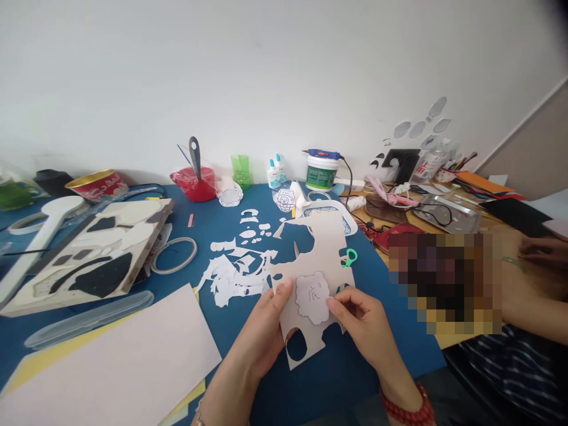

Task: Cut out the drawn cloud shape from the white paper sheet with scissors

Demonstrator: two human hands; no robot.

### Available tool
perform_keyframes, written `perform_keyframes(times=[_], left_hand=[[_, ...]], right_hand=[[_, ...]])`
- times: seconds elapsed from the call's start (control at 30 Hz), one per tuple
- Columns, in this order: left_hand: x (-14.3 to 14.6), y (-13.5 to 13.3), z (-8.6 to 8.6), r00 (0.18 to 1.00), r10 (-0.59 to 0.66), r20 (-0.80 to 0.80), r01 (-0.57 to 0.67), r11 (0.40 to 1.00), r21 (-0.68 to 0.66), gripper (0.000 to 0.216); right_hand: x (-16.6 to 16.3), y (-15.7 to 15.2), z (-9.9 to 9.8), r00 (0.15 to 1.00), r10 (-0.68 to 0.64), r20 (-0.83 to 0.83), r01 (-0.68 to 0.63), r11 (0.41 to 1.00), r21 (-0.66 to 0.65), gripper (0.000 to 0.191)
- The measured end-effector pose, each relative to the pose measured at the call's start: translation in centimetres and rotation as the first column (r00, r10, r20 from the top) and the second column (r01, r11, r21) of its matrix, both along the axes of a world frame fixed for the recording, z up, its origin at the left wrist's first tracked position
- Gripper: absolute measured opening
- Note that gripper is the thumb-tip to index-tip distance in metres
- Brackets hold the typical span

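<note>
My left hand grips the left edge of a pale cardboard sheet, which has rounded holes and cut-away edges. On the sheet lies a white paper cutout with a wavy outline and a handwritten character. The thumb and finger of my right hand pinch the cutout's right edge against the cardboard. Green-handled scissors lie partly hidden behind the sheet. White paper scraps are heaped on the blue table to its left.
A large pale sheet covers the front left, near a tray of cut shapes. Along the wall stand a red bowl, glue bottles and a white-green tub. Another person's arm rests at the right.
</note>
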State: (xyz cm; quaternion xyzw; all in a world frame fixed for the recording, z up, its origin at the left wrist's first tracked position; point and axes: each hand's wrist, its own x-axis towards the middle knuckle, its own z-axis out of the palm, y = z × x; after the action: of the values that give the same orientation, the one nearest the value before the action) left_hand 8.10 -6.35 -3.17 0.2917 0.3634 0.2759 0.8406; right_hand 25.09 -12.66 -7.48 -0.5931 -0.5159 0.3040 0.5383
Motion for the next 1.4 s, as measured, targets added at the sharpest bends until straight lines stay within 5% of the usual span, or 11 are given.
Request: perform_keyframes(times=[1.4], left_hand=[[0.02,0.00,-0.48,0.994,-0.021,0.106,0.014,0.998,0.069,0.051]], right_hand=[[-0.58,0.01,-0.03,0.996,-0.026,0.085,0.024,0.999,0.023,0.032]])
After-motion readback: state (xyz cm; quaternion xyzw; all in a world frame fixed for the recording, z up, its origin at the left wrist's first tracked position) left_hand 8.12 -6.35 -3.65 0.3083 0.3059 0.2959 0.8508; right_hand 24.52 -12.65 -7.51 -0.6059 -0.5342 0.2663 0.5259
